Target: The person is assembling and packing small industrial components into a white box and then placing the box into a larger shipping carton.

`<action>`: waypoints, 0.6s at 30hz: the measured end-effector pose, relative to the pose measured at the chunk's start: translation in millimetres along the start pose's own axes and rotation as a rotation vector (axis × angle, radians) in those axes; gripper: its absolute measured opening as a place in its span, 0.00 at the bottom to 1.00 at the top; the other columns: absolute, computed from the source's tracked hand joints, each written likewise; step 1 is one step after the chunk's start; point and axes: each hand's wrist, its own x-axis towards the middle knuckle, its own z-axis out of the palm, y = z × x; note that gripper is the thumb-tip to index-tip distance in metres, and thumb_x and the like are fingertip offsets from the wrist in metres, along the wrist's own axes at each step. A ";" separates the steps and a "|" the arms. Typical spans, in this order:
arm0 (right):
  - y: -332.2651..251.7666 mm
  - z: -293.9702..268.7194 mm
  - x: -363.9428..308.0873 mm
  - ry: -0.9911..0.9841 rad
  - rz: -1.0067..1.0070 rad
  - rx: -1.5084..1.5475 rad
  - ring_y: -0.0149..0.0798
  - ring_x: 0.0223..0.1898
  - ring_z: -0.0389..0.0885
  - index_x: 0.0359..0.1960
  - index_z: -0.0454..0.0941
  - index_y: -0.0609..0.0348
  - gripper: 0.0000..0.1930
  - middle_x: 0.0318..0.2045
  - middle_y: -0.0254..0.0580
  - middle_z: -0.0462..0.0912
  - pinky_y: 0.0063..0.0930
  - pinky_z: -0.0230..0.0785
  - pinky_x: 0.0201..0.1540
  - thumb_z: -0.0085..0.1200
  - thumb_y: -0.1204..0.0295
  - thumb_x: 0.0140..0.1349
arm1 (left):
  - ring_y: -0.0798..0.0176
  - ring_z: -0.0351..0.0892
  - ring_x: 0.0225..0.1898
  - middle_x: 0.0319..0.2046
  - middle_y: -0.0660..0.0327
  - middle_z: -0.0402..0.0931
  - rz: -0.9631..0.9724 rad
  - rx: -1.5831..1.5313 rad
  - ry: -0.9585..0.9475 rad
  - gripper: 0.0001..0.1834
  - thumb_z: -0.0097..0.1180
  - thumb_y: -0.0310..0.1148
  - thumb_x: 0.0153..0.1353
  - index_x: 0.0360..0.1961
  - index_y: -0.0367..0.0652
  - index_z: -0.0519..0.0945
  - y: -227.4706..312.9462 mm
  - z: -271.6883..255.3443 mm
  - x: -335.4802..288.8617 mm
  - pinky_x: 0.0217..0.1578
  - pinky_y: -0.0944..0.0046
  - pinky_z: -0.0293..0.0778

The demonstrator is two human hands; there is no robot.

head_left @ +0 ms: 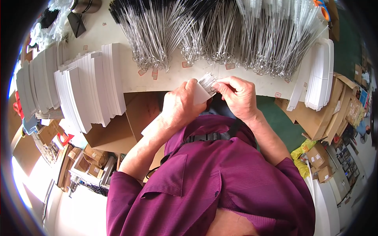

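Observation:
My left hand (181, 104) grips a long white card sleeve (199, 94) near its upper end; the sleeve runs down and left under my palm. My right hand (236, 94) pinches a small bundle of thin wire brushes (207, 81) whose ends stick out of the sleeve's top. Both hands meet at the table's front edge, above my purple shirt. The lower part of the sleeve is hidden by my left hand.
A big heap of wire brushes with ring ends (220, 35) lies across the white table (130, 78). Stacks of white card sleeves (90, 90) fan out at left, another stack (321, 74) at right. Cardboard boxes (311, 118) stand below the table's edge at right.

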 end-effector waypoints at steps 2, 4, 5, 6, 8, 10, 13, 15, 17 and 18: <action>0.2 4.7 2.0 0.044 -0.062 -0.040 0.33 0.24 0.82 0.35 0.84 0.61 0.05 0.25 0.42 0.84 0.27 0.72 0.27 0.67 0.75 0.60 | 0.44 0.85 0.34 0.33 0.48 0.81 -0.002 0.000 0.006 0.24 0.68 0.35 0.48 0.45 0.36 0.75 1.6 -0.6 0.0 0.34 0.50 0.81; -1.5 9.7 3.1 0.084 -0.125 -0.079 0.34 0.24 0.81 0.33 0.84 0.61 0.05 0.24 0.42 0.83 0.28 0.71 0.26 0.68 0.75 0.58 | 0.44 0.85 0.34 0.33 0.48 0.81 -0.008 0.000 0.014 0.24 0.68 0.35 0.48 0.45 0.36 0.75 2.1 -0.3 -0.3 0.34 0.50 0.81; -3.2 11.7 3.0 0.110 -0.111 -0.076 0.34 0.23 0.80 0.31 0.83 0.60 0.06 0.23 0.41 0.82 0.28 0.71 0.26 0.69 0.75 0.57 | 0.45 0.84 0.32 0.32 0.48 0.81 0.013 -0.017 0.045 0.23 0.68 0.35 0.47 0.42 0.36 0.74 2.4 0.4 0.0 0.32 0.50 0.81; -4.2 13.1 3.4 0.139 -0.096 -0.075 0.35 0.22 0.79 0.30 0.83 0.60 0.07 0.23 0.40 0.81 0.29 0.70 0.26 0.70 0.74 0.57 | 0.46 0.84 0.30 0.30 0.49 0.80 0.036 -0.034 0.075 0.22 0.68 0.34 0.46 0.40 0.36 0.74 2.6 1.0 0.9 0.30 0.51 0.81; -3.1 16.0 4.0 0.135 -0.110 -0.093 0.36 0.22 0.79 0.29 0.82 0.60 0.07 0.23 0.39 0.80 0.29 0.70 0.26 0.70 0.73 0.56 | 0.45 0.84 0.30 0.30 0.48 0.80 0.027 -0.039 0.072 0.22 0.68 0.34 0.47 0.40 0.36 0.74 3.3 2.1 1.6 0.30 0.51 0.81; -3.0 16.1 4.0 0.128 -0.125 -0.107 0.36 0.22 0.78 0.28 0.82 0.60 0.08 0.23 0.39 0.79 0.30 0.70 0.25 0.70 0.72 0.56 | 0.45 0.84 0.30 0.30 0.48 0.81 0.015 -0.043 0.070 0.21 0.67 0.33 0.47 0.40 0.36 0.74 2.4 2.7 1.0 0.30 0.50 0.81; -3.1 12.8 0.4 0.001 -0.230 -0.214 0.37 0.25 0.78 0.29 0.83 0.59 0.07 0.26 0.39 0.78 0.32 0.71 0.28 0.69 0.71 0.57 | 0.44 0.84 0.29 0.29 0.47 0.80 0.011 -0.059 0.050 0.20 0.67 0.33 0.48 0.40 0.36 0.74 -1.6 4.7 -0.7 0.31 0.50 0.81; -2.7 10.3 -1.7 -0.041 -0.232 -0.197 0.39 0.32 0.79 0.32 0.85 0.59 0.06 0.30 0.40 0.78 0.33 0.72 0.32 0.68 0.71 0.58 | 0.43 0.84 0.30 0.29 0.46 0.81 -0.010 -0.102 0.023 0.20 0.67 0.34 0.49 0.40 0.36 0.74 -1.7 5.0 -1.3 0.31 0.50 0.81; -1.8 8.9 -1.3 0.008 -0.245 -0.170 0.40 0.34 0.79 0.33 0.85 0.59 0.06 0.32 0.40 0.78 0.34 0.72 0.34 0.67 0.70 0.59 | 0.43 0.85 0.33 0.31 0.46 0.82 -0.047 -0.113 -0.017 0.23 0.67 0.35 0.50 0.44 0.35 0.74 -0.8 3.0 0.4 0.34 0.50 0.81; -0.9 8.3 -1.7 0.058 -0.259 -0.142 0.41 0.37 0.79 0.34 0.86 0.59 0.07 0.34 0.40 0.79 0.34 0.73 0.36 0.67 0.69 0.60 | 0.44 0.86 0.35 0.34 0.45 0.82 -0.084 -0.123 -0.057 0.27 0.68 0.37 0.51 0.49 0.35 0.74 -0.1 1.7 1.1 0.37 0.51 0.82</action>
